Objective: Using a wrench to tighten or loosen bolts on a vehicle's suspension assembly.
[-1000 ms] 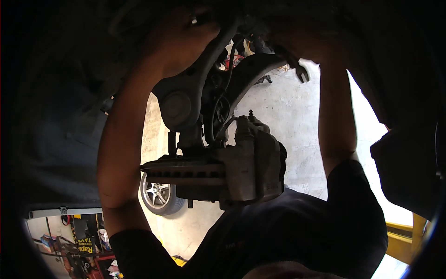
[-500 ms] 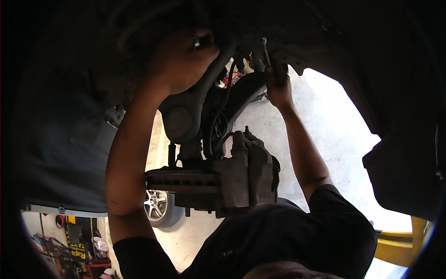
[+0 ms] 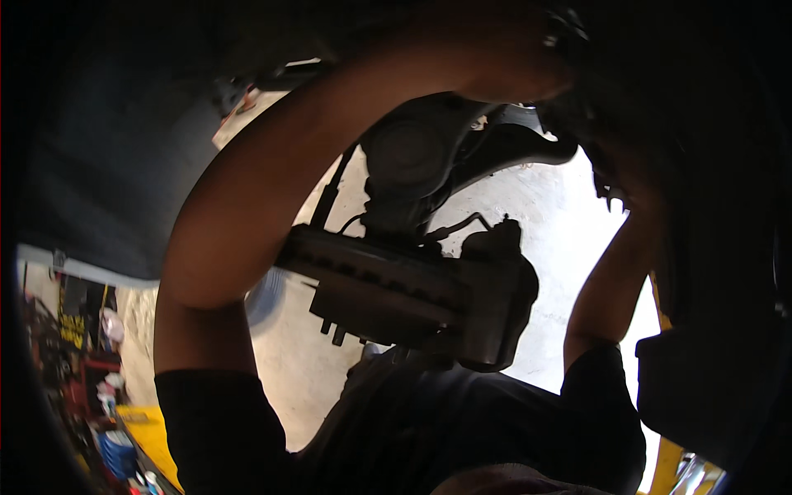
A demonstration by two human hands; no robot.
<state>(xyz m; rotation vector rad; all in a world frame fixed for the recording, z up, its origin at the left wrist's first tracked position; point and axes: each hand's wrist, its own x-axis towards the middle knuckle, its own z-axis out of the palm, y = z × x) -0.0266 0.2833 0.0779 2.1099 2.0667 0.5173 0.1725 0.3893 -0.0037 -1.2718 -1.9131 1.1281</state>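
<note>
Up in the dark wheel well, my left hand (image 3: 520, 70) reaches across to the right above the suspension arm (image 3: 511, 148). Its fingers look curled, and a small shiny bit shows at their edge; what they hold is too dark to name. My right hand (image 3: 635, 169) is raised at the right, close to the dark inner body, its fingers lost in shadow. No wrench can be made out there now. Below and between my arms hang the brake disc (image 3: 363, 268) and the brake caliper (image 3: 495, 305), with a round suspension joint (image 3: 404, 157) above them.
Dark fender lining (image 3: 91, 165) closes in at the left, and a dark body panel (image 3: 701, 388) hangs low at the right. A loose wheel (image 3: 266, 299) stands on the pale floor (image 3: 305, 379), partly behind my left arm. A yellow lift part (image 3: 153, 437) is at lower left.
My view has shifted. My left hand has moved right across the suspension; my right hand has gone right and lower into shadow. The wrench seen in my right hand earlier is no longer visible.
</note>
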